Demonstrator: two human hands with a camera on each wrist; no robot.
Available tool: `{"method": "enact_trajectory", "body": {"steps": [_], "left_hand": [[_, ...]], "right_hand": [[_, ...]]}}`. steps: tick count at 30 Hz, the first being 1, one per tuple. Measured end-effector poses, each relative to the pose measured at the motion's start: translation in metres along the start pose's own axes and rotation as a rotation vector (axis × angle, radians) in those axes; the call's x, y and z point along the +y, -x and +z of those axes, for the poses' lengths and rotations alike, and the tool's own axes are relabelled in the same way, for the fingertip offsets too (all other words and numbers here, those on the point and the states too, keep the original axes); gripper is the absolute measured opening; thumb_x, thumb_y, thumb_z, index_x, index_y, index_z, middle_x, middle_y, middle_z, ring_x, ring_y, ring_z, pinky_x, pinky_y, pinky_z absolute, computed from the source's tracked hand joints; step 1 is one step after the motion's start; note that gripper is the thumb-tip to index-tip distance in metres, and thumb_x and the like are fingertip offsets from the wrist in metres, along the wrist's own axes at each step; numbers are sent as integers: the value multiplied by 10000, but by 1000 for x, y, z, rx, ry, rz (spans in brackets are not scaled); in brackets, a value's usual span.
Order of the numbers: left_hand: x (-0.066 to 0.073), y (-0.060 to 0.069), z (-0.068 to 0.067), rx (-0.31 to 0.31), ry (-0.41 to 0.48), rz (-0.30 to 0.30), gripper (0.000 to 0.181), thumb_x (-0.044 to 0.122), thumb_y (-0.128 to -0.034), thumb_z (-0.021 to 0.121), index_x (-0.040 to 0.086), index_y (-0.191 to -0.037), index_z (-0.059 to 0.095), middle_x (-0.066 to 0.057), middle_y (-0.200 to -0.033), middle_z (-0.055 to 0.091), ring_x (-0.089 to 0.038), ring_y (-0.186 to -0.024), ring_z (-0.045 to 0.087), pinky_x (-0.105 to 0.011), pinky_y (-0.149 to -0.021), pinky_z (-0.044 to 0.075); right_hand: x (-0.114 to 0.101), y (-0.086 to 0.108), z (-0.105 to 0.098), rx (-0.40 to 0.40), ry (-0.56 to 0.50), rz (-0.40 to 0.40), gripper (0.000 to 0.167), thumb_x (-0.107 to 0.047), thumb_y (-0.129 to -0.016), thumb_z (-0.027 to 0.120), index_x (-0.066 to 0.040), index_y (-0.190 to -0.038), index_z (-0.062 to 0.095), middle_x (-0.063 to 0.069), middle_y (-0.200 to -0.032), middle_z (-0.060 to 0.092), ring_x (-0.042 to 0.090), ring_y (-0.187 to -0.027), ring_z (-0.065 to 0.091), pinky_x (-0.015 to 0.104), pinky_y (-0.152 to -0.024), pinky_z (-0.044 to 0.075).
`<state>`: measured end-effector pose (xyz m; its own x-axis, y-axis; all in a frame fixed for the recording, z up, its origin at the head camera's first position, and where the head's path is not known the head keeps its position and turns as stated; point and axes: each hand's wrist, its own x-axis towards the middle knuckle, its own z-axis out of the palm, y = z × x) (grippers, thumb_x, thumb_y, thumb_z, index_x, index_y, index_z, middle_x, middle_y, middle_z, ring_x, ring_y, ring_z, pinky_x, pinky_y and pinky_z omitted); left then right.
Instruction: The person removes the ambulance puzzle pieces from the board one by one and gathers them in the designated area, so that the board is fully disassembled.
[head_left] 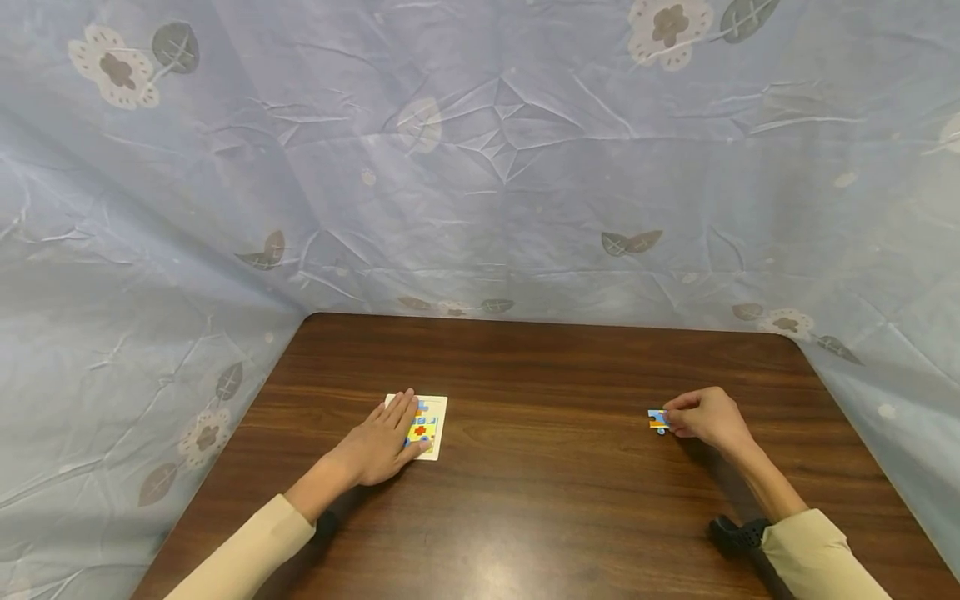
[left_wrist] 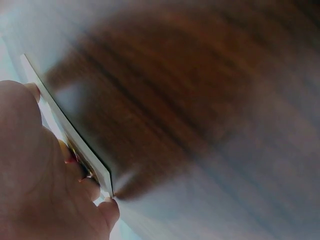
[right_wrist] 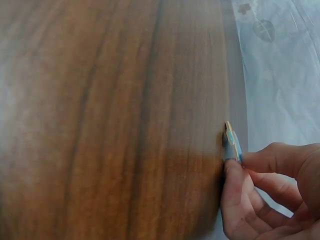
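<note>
A white-bordered puzzle board lies on the left part of the table, printed with a yellow vehicle, blue windows and a red cross. My left hand rests over its left side, fingers stretched out and thumb at its lower edge. Seen from the left wrist, the hand covers much of the board. Far to the right, my right hand pinches a small blue and orange puzzle piece between thumb and fingers. In the right wrist view the piece shows edge-on, near the tabletop.
A dark brown wooden table spans the space between the hands. Grey-blue flowered cloth hangs behind it and at both sides. A black strap sits at the right wrist by the cuff.
</note>
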<state>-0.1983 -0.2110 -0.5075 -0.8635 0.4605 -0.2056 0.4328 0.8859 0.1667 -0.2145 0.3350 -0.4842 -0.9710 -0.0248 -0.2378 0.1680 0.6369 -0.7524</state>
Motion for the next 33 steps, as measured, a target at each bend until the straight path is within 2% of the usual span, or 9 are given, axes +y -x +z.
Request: {"method": "enact_trajectory", "body": {"steps": [7,13,16,25,29,33], "left_hand": [[1,1,-1,-2,5,-8,866,612,-1102,344,0,-1677,131,-202,-1774,62,-377,-1662,93,-580,-1347,165],[1,1,-2,3,4,-5,854,594,-1107,355,-4,-1676,136,-207,-1773,67,-381,-1660,100,-579,-1347,170],[2,1,-2,1,7,-5,858,599,-1106,354,-4,-1676,135,-207,-1773,66,-383,-1660,101,-582,-1346,170],[0,0,-2,-4,-2,-5,868,611,-1103,344,-1,-1678,124,-204,-1774,64,-380,-1661,96,-581,-1347,167],[0,0,-1,1,-2,-1,859,602,-1105,349,-1,-1677,132,-206,-1773,79,-378,-1660,106,-576,-1347,173],[0,1,-2,0,2,2,856,596,-1107,350,-3,-1676,131,-209,-1772,76,-382,-1660,104,-579,-1346,172]], "right_hand": [[-6,-3,0,10,19,30,256,-74,-992,689,144,-1118,740,147,-908,794,151,-766,766,290,-692,662],[-8,-2,3,69,159,37,206,-136,-962,730,43,-1027,810,64,-819,805,100,-700,738,265,-619,610],[-7,-2,4,84,189,40,191,-153,-952,744,12,-1007,824,29,-791,801,92,-689,727,263,-606,581],[-5,-3,5,77,153,36,192,-135,-953,740,27,-1021,817,63,-862,808,83,-711,723,240,-615,607],[-6,-3,-1,45,63,19,223,-106,-977,716,78,-1080,787,128,-953,813,121,-785,760,264,-685,650],[-20,-5,-8,36,-25,-48,285,-106,-1009,687,112,-1186,737,220,-1087,795,206,-906,788,318,-782,670]]}}
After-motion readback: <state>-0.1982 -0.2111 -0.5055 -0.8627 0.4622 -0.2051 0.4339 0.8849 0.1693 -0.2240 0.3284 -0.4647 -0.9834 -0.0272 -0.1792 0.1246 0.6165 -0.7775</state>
